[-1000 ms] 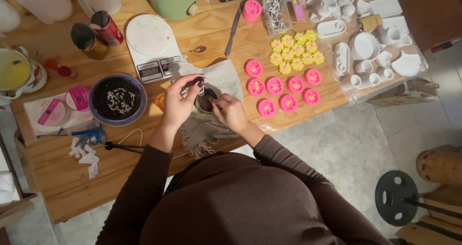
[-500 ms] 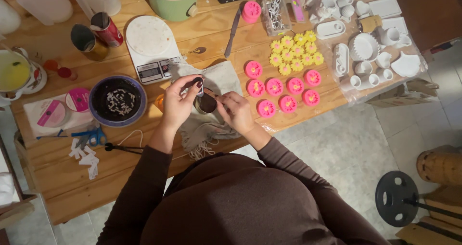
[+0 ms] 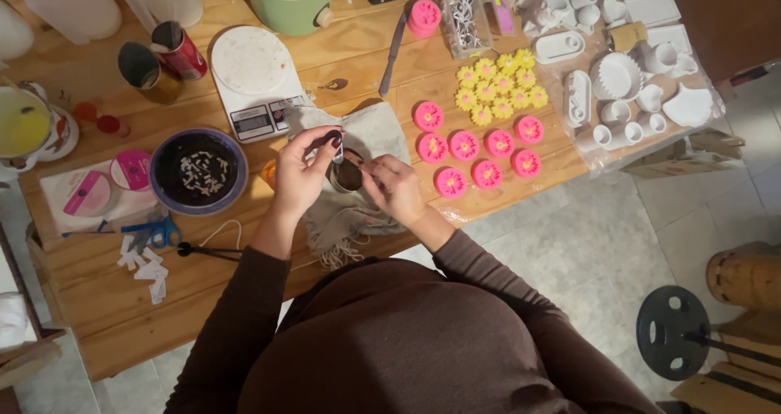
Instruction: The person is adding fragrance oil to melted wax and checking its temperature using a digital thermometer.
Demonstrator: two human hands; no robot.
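Metal cup [image 3: 348, 174] sits on a grey cloth [image 3: 370, 137] between both hands. Left hand [image 3: 297, 174] fingers pinch a small wick piece [image 3: 338, 147] right above it; right hand [image 3: 394, 188] fingers grip the cup's rim. Dark bowl [image 3: 198, 171] just left of them.

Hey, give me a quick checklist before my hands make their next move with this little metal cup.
1. Small round metal cup steadied by right hand: ok.
2. Left hand pinching a small pale piece above the cup: ok.
3. Beige fringed cloth lying under the cup: ok.
4. Dark round bowl of white bits close beside the left hand: ok.
5. Cup's contents: cannot tell.
6. Pink flower-shaped pieces lying apart from the hands: ok.
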